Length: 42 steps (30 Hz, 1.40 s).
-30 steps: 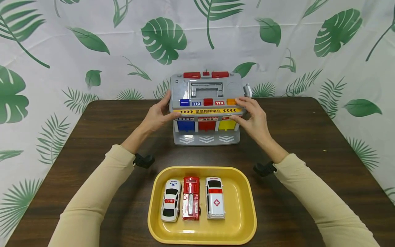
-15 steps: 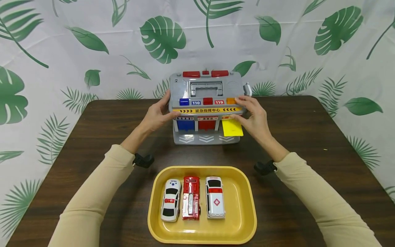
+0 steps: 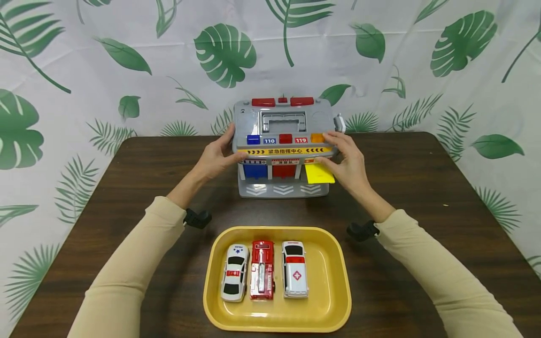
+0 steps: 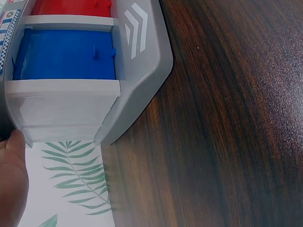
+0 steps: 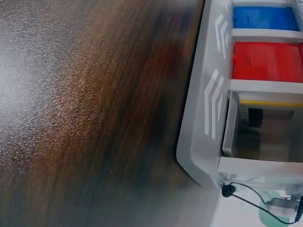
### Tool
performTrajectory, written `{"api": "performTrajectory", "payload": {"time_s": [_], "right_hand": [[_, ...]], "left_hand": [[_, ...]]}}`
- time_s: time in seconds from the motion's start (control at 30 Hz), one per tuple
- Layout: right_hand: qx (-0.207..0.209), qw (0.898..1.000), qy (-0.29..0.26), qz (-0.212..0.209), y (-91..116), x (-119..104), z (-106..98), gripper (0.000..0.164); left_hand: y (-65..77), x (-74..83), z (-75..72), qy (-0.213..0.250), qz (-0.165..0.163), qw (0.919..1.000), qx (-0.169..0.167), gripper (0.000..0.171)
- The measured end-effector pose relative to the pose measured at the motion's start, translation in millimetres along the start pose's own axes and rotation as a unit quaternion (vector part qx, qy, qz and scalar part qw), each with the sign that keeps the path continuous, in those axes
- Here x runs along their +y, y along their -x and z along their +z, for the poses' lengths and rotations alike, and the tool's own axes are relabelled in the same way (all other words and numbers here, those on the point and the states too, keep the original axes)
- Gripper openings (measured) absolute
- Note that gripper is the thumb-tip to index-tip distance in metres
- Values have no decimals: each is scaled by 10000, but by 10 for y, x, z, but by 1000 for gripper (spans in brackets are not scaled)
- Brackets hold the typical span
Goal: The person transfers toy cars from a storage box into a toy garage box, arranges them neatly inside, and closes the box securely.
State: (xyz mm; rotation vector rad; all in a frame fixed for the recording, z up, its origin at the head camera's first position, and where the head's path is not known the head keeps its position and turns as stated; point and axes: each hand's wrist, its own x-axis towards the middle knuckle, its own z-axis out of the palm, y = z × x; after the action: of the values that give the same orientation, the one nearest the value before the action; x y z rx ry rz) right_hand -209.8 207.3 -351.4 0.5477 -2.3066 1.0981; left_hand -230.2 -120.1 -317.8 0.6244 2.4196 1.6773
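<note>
A grey toy garage (image 3: pixel 246 119) with a carry handle stands at the back of the table. My left hand (image 3: pixel 214 159) grips its left end, thumb on the front edge; part of that hand (image 4: pixel 12 184) shows in the left wrist view. With fingers by the orange button (image 3: pixel 316 138) and thumb beneath the roof edge, my right hand (image 3: pixel 350 159) holds the right corner. The yellow door (image 3: pixel 320 174) is swung up and outward, exposing a bay (image 5: pixel 272 135) in the right wrist view. The blue door (image 4: pixel 66 54) and red door (image 5: pixel 267 61) are closed.
Nearer me, a yellow tray (image 3: pixel 327 324) holds a white police car (image 3: pixel 234 273), a red fire engine (image 3: pixel 262 270) and a white ambulance (image 3: pixel 295 270). A leaf-print cloth (image 3: pixel 169 61) hangs behind the dark wooden table (image 3: pixel 422 188). A cord (image 5: pixel 253 189) dangles at the garage's side.
The yellow door was down one second ago; it swung up and out, and now sits slightly higher than half a second ago. Both hands keep their places on the garage.
</note>
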Motion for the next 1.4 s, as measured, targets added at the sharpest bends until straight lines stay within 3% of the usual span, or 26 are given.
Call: {"api": "performTrajectory", "payload": {"time_s": [0.47,0.73,0.9,1.03,1.13,1.3,1.4], "right_hand": [[17,9996,-9,283,97,-75,-25,57],[46,9960,-295,839,343,-226,-185,48],[-259,9871,-833,1345,536,-422,-305,45],[-714,9654,-1664,1877,710,-651,-393,44],[-1125,9416,-2126,2359,824,-830,-435,44],[-1817,9004,-2409,3135,1001,-1076,-440,48],[-2111,8706,-2676,3548,1099,-1188,-412,52]], "left_hand": [[23,-44,18,10,-90,10000,13,85],[26,-32,10,-71,-117,9999,2,86],[17,-16,6,-76,-110,9999,0,86],[7,-5,8,-89,-64,9999,-4,86],[1,-5,9,-65,-57,10000,3,85],[-3,-11,5,-40,-76,10000,15,85],[-8,-12,5,-43,-57,10000,25,85]]}}
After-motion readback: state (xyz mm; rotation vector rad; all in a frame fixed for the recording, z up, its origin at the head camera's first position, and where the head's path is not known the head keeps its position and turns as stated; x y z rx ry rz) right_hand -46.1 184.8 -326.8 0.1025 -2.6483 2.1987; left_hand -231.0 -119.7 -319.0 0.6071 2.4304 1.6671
